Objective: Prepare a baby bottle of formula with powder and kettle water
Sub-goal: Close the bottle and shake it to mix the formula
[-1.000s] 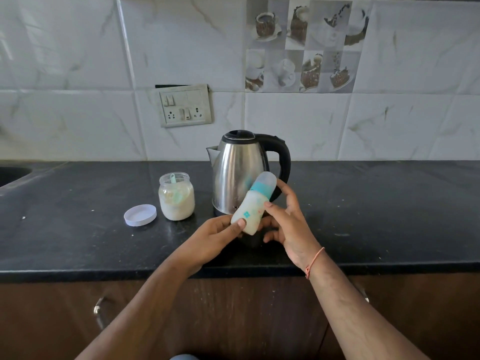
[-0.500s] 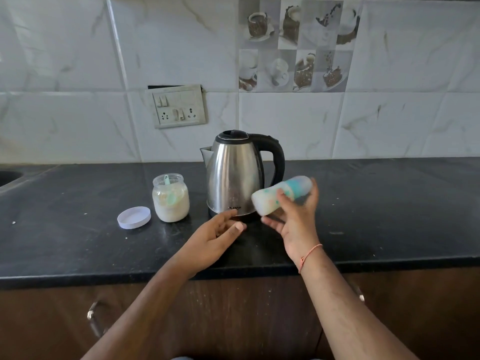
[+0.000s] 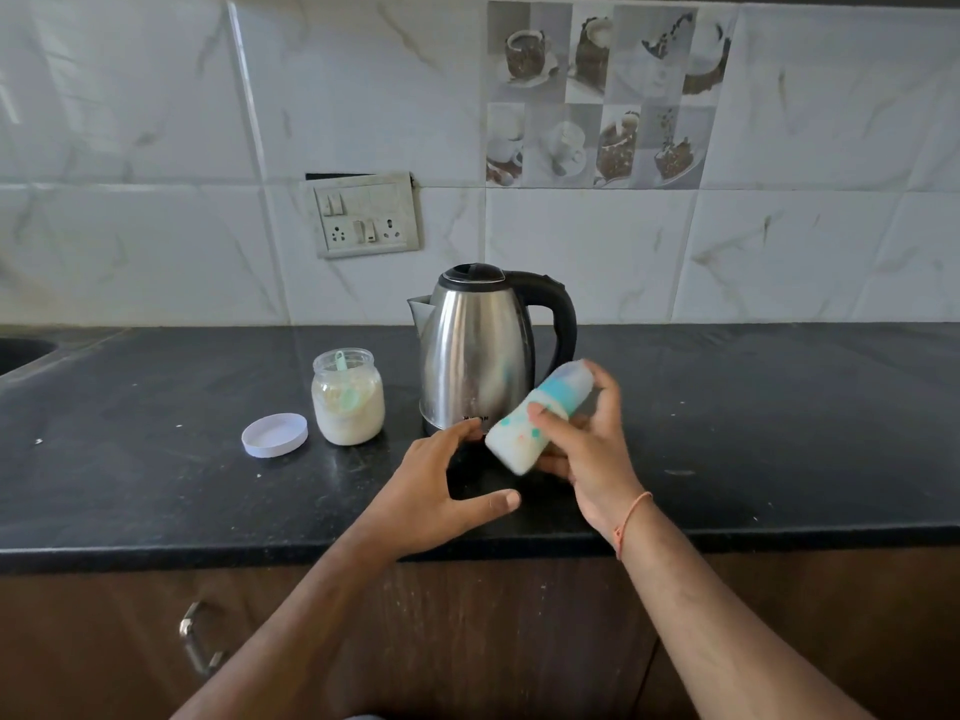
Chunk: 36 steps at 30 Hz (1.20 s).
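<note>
black counter (image 3: 156,485) — kettle (image 3: 475,350) behind tilted bottle (image 3: 540,415) gripped by right hand (image 3: 592,459); left hand (image 3: 441,491) spread, empty.

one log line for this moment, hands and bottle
right hand: holds capped baby bottle tilted, milky | left hand: open, empty | powder jar: lid off | kettle: lid shut

Soft, even daylight filled the scene; the bottle (image 3: 540,415) was motion-blurred, the kettle (image 3: 475,356) showed pale reflections, and the edges bowed.
</note>
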Tool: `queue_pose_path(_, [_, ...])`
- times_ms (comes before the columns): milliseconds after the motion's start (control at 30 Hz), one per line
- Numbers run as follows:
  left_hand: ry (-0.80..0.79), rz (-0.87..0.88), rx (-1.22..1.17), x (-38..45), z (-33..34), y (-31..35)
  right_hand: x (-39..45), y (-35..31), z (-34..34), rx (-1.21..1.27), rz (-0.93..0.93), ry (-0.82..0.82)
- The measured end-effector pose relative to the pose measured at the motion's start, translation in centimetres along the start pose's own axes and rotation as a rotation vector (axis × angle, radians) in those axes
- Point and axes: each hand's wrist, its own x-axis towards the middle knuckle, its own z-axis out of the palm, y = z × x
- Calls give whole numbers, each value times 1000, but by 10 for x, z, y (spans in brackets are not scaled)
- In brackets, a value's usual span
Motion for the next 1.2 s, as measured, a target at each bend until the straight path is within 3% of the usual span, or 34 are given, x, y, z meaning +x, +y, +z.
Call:
queue_pose_path(100, [-1, -8, -7, 0, 0, -1, 8, -2, -7, 385, -110, 368])
queue_pose_path(133, [-1, -8, -7, 0, 1, -1, 7, -4, -8, 409, -95, 371])
queue_pose_path(233, [-19, -10, 4, 0, 1, 0, -2, 0, -3, 26, 11, 13])
queue_pose_path(300, [-31, -10, -13, 2, -2, -2, -1, -1, 1, 55, -37, 115])
queue_pose_path(367, [-38, -15, -40, 1, -3, -2, 5, -4, -6, 382, -116, 371])
queue_pose_path(400, [-38, -9, -45, 0, -3, -2, 7, -5, -9, 459, -103, 395])
queue_pose_path(500, [-39, -8, -43, 1, -1, -2, -3, -2, -4, 124, 7, 57])
queue_pose_path(533, [-33, -1, -40, 2, -2, -3, -4, -4, 0, 71, 33, 51])
queue_pose_path(567, [-35, -3, -48, 2, -3, -3, -2, -3, 1, 78, -16, 115])
queue_pose_path(633, [-35, -6, -61, 2, -5, -3, 3, -4, -8, 349, -119, 341])
queue_pose_path(667, [-30, -2, -64, 2, -4, -3, 5, -7, -8, 419, -94, 362])
queue_pose_path(767, [-32, -5, -68, 1, -2, -5, -5, -5, -2, 146, 25, 59])
queue_pose_path(833, [-31, 10, -63, 3, -3, -6, -4, -4, 2, 121, -18, 138])
queue_pose_path(900, [-28, 6, -76, 2, -3, -5, 1, -6, -7, 335, -113, 343])
queue_pose_path(933, [-21, 11, -77, 2, -2, -6, 2, -8, -8, 370, -79, 348])
queue_pose_path(1033, [-25, 17, -63, 2, -1, -7, -7, -3, -4, 128, 34, 49])
queue_pose_path(1100, [-28, 19, -71, 3, -2, -8, -6, -4, -1, 131, -42, 155])
queue_pose_path(1167, [-26, 13, -84, 3, -3, -7, 0, -6, -13, 348, -126, 350])
queue_pose_path(1200, [-18, 16, -84, 3, -2, -7, 1, -9, -13, 381, -88, 334])
